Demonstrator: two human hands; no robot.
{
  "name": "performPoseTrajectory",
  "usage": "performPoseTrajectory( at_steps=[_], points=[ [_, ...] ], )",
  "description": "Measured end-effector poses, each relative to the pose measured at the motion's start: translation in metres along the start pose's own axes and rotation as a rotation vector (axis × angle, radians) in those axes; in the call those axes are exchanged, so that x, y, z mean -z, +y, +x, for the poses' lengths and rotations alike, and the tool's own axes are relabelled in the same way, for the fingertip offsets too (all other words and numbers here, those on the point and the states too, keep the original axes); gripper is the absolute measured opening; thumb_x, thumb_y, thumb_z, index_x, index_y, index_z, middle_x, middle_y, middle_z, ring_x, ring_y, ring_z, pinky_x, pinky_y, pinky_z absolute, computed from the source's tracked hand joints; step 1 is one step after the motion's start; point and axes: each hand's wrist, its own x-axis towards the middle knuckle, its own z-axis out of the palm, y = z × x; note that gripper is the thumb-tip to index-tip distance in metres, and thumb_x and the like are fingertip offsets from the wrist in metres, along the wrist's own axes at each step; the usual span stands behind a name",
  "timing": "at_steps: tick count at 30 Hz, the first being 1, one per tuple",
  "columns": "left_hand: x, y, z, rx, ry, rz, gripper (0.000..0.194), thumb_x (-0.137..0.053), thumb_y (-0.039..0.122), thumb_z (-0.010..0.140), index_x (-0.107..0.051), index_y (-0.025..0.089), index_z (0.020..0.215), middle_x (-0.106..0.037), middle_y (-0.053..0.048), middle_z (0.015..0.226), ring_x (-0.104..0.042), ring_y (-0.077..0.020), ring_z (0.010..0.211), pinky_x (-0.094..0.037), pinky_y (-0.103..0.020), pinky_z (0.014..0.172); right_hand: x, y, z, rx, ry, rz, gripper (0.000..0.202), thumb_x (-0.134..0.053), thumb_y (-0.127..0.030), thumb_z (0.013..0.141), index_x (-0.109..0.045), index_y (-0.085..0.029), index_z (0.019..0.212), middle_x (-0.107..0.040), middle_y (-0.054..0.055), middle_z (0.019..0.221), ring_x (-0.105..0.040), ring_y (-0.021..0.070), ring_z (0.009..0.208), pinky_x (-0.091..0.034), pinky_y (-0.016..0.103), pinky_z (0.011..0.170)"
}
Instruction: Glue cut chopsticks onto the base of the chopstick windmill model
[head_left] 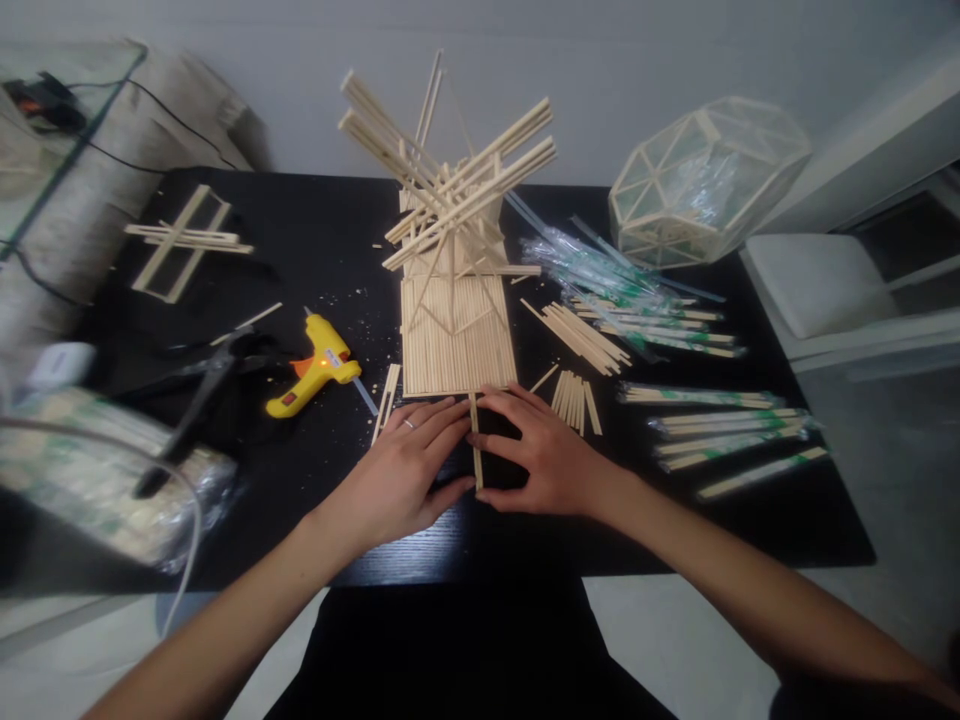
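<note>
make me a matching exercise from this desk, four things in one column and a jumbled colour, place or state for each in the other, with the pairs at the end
Things:
1. glue gun
2. thin stick piece
3. faceted frame
4. wrapped sticks

Descriptions:
A. pale edges with see-through panels
B. in clear and green wrappers
C. yellow
D. between the left hand and the right hand

Pairs: 1-C, 2-D, 3-A, 4-B

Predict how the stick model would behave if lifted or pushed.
The stick model is probably light for its size, being thin wood with open gaps. Its crossed arms jut outward, so they could snap if grabbed.
</note>
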Motion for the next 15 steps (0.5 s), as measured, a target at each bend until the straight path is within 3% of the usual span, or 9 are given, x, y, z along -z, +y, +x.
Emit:
performPoseTrajectory(
  at_steps=[15],
  points=[
    [-0.0002, -0.0005, -0.0010, 0.004, -0.020, 0.018, 0.051, -0.066, 0.035, 0.100, -0.054, 0.016, 0.146, -0.057, -0.017, 0.155, -0.052, -0.0355, 0.144, -0.047, -0.057, 0.113, 0.0016, -0.0008, 0.0008, -0.007, -0.010, 0.002, 0.046, -0.074, -0.049, 0.091, -0.075, -0.017, 0.123, -0.057, 0.022, 0.150, -0.049, 0.0366, 0.149, -0.038, 0.062, 0.124]
  ],
)
